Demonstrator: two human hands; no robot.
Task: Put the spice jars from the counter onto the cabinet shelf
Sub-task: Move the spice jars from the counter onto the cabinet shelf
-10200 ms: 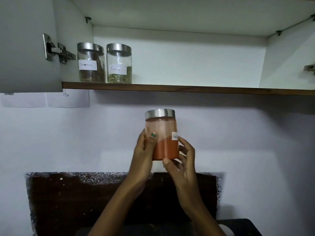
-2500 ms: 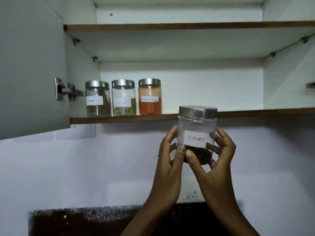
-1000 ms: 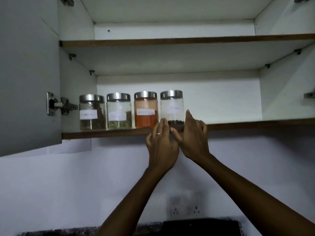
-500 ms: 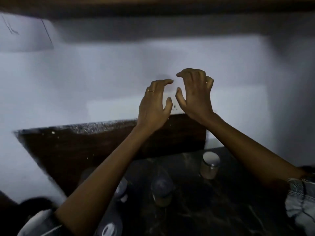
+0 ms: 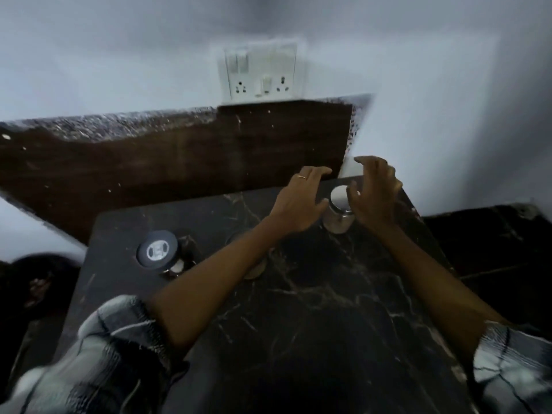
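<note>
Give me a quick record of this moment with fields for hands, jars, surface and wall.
left hand: open, fingers spread, beside the far jar
right hand: open, on the far jar's other side; contact unclear
jars: far jar between the hands; left jar stands apart; a third is mostly hidden under the left forearm
surface: dark marbled counter
wall: white socket plate above a brown backsplash

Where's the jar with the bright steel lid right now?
In the head view, the steel-lidded jar stands upright near the back right of the dark counter, between the left hand and right hand, below the wall socket panel.
</note>
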